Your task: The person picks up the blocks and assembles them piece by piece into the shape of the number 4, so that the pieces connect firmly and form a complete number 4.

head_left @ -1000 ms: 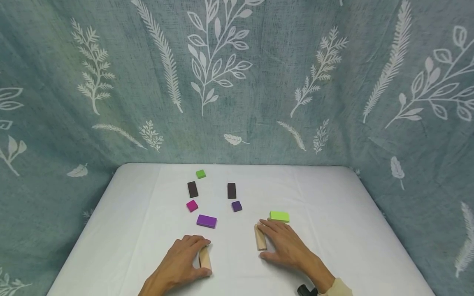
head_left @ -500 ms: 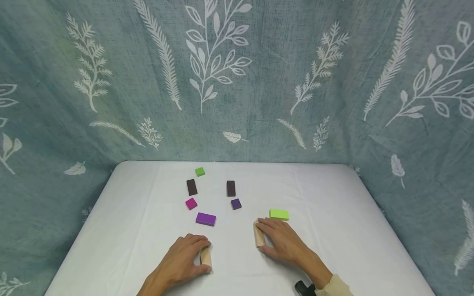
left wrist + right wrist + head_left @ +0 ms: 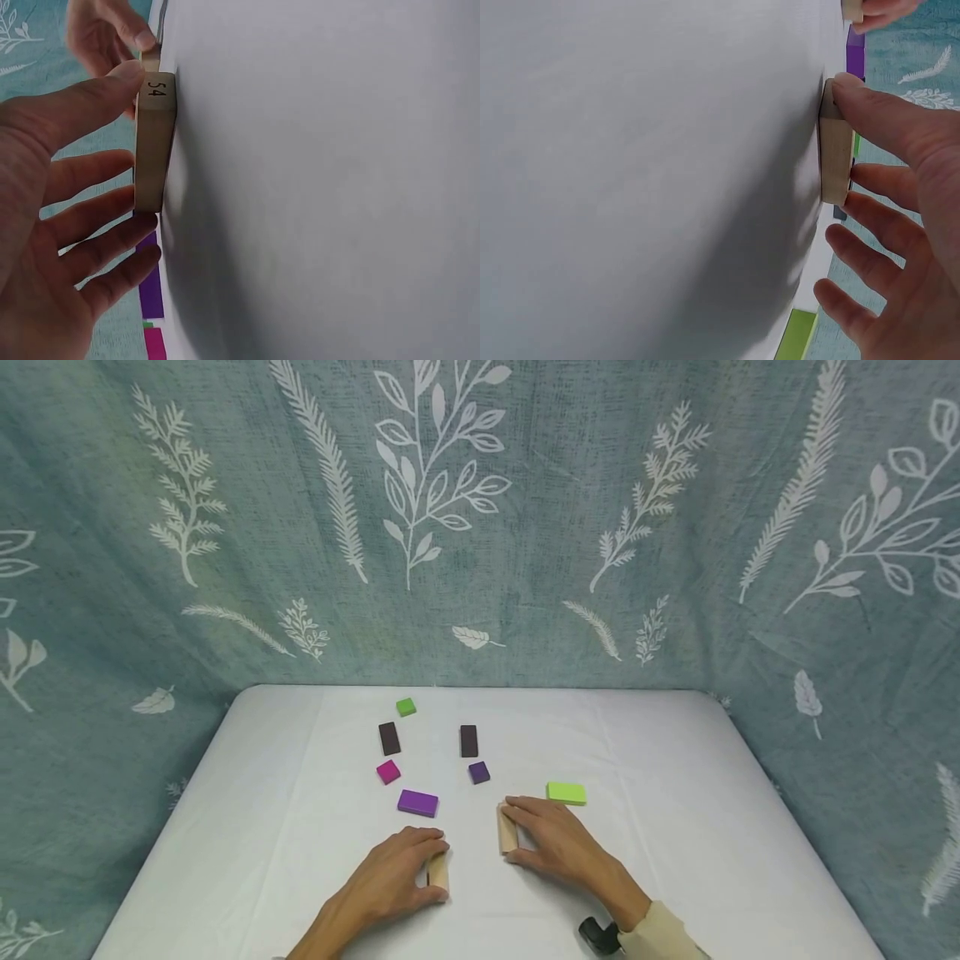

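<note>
Near the front of the table, my left hand (image 3: 397, 875) grips a plain wooden block (image 3: 438, 872) lengthwise, thumb at the near end and fingers at the far end. The number 54 is printed on that block's end in the left wrist view. My right hand (image 3: 558, 842) holds a second plain wooden block (image 3: 507, 831) the same way, a short gap to the right of the first. Both blocks are down at the white tabletop. In the right wrist view, the thumb and a fingertip pinch the second block (image 3: 836, 161) by its ends.
Beyond the hands lie a purple block (image 3: 417, 803), a pink block (image 3: 388, 772), a dark purple block (image 3: 478, 772), two black blocks (image 3: 468, 741) and a green block (image 3: 406, 707). A lime block (image 3: 566, 792) lies just past the right hand. A patterned curtain (image 3: 525, 527) hangs behind the white table (image 3: 675, 827).
My right hand has closed its thumb onto its wooden block and moved it left. My left hand has shifted right with its block, so the two blocks stand closer together.
</note>
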`<state>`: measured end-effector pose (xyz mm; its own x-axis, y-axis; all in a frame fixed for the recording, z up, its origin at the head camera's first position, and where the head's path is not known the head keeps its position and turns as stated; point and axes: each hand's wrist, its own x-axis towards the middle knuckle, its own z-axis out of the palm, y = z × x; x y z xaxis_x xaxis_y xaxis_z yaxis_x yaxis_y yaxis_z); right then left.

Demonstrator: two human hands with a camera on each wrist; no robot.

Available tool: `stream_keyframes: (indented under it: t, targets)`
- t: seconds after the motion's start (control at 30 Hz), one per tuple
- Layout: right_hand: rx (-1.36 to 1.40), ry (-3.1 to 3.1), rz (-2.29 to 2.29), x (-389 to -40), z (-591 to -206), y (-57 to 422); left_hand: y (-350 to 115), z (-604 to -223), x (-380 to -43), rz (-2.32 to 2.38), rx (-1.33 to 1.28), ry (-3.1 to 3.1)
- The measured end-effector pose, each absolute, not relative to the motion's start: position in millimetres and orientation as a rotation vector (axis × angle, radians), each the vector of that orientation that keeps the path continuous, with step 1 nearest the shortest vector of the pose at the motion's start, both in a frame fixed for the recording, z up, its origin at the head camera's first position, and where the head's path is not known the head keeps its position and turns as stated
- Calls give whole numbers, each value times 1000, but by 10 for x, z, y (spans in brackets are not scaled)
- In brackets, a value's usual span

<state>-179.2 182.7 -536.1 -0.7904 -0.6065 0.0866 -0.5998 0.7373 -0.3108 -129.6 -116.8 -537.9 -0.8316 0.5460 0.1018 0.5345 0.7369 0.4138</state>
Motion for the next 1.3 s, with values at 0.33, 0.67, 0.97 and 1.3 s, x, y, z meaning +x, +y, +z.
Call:
stream_keyframes:
  t: [0.33,0.67,0.97,1.3]
  targets:
    - [-964,2831,-550,-1851,-5338,1669,-1044,-5422,-1333,736,923,2889]
    - [-1001,2833,-520,-1929,-5365,1534,-954,-5410,-1318,750,944,2868]
    - [-1044,2842,-439,-2008,-5341,1425,-908,-5416,-1312,754,951,2859]
    - [-1076,2851,-421,-2040,-5354,1391,-922,-5416,-1295,733,958,2878]
